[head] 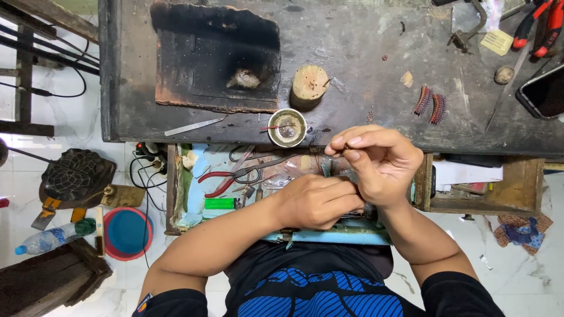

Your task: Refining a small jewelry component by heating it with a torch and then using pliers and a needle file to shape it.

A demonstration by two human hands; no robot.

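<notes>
Right hand (pixel 376 164) pinching a tiny dark piece (pixel 345 145) at fingertips; left hand (pixel 320 201) curled below it, contents hidden. Fine fitting step, judged; steady alignment needed next. Just right of small metal cup (pixel 287 127), above open drawer (pixel 235 188).

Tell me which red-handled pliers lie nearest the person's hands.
The red-handled pliers in the open drawer, just beside the left hand; the other pair sits at the bench's far corner.

Scorched, rough wooden workbench (pixel 364 47); matt charred board (pixel 200 53); shiny metal cup (pixel 287 127).
</notes>
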